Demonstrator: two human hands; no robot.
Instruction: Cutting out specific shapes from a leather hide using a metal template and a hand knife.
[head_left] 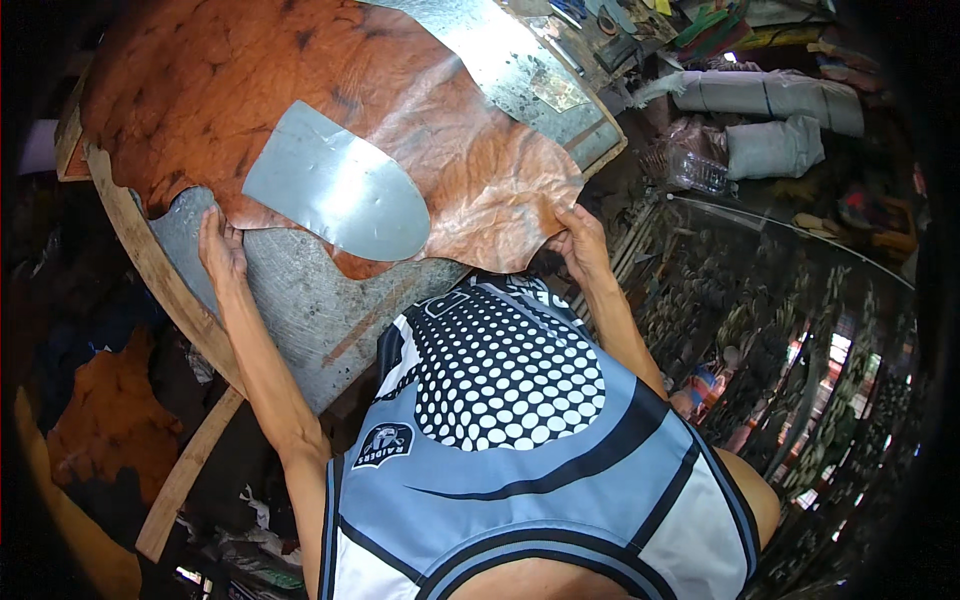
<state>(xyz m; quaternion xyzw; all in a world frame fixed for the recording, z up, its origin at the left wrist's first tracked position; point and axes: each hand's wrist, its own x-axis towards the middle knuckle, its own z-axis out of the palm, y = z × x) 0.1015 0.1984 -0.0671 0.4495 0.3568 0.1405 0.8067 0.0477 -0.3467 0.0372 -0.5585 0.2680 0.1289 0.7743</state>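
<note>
A large brown leather hide with dark mottling lies spread over a metal-topped table. On top of it rests a grey sheet-metal template, straight at one end and rounded at the other. My left hand is closed at the hide's near left edge, beside a notch in its outline; the leather between its fingers shows only in part. At the near right corner, my right hand pinches the hide, its fingertips partly hidden by the leather. The hide is wrinkled and shiny towards that corner.
The metal tabletop has a wooden rim on the left. Tools lie at its far end. Wrapped rolls and a white sack are stacked to the right. More brown leather hangs low on the left.
</note>
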